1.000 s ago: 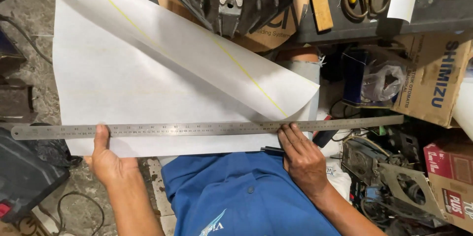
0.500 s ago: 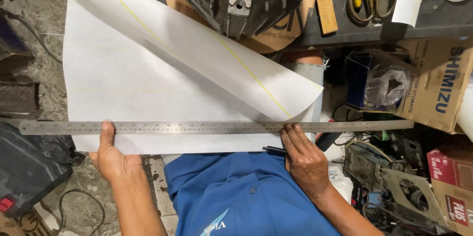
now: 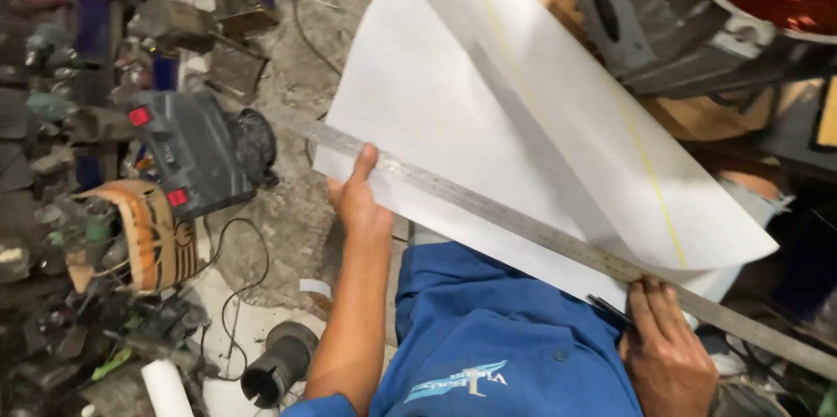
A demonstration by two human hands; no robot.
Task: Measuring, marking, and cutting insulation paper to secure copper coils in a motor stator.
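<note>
Off to the left lay a heap of workshop clutter, with a dark power tool (image 3: 202, 151) on the gritty floor. The left hand (image 3: 359, 199) lay on the near end of a long steel ruler (image 3: 488, 206), fingers stretched flat along it and the thumb tucked under the paper's edge. The ruler ran slantwise across a big white sheet (image 3: 488, 103), which curled over on itself, a thin yellow line showing on the curl. To me that sheet looked light and springy, likely to slide or crease, best pinned under the rule near both ends. The ruler seemed stiff, thin and slick. The right hand (image 3: 667, 347) pressed its spread fingers on the ruler's far part, over the blue-clad lap (image 3: 497, 339). Beyond stood a grey motor housing (image 3: 663, 25).
</note>
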